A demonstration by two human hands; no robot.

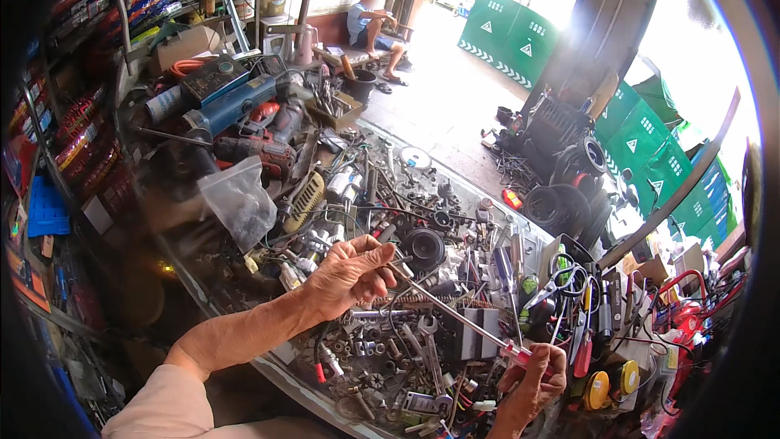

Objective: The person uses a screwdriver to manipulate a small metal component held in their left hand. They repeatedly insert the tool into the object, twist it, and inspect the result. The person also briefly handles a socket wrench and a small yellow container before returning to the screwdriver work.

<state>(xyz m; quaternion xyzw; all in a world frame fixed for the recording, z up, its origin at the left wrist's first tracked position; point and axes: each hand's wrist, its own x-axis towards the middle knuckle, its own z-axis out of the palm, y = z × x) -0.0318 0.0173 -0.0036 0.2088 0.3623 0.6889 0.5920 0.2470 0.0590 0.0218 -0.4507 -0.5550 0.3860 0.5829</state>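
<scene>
A long screwdriver (pixel 512 349) with a clear reddish handle slants across the bench in front of me. My right hand (pixel 532 384) is closed round its handle at the lower right. At the shaft's far end, the thumb and fingers of my left hand (pixel 355 278) pinch near the tip; those fingers hide the tip itself. Below the shaft lies a combination wrench (pixel 433 354) among loose sockets and small metal parts. A round black speaker-like part (pixel 423 249) sits just beyond my left hand. Several pairs of scissors (pixel 566 283) stand upright beyond my right hand.
Power tools (pixel 258 146) and a clear plastic bag (pixel 240 203) crowd the bench's left side. Yellow tape rolls (pixel 597 390) lie at the right. Beyond the bench, a person (pixel 370 23) sits on a seat, and green barriers (pixel 508 36) stand outside.
</scene>
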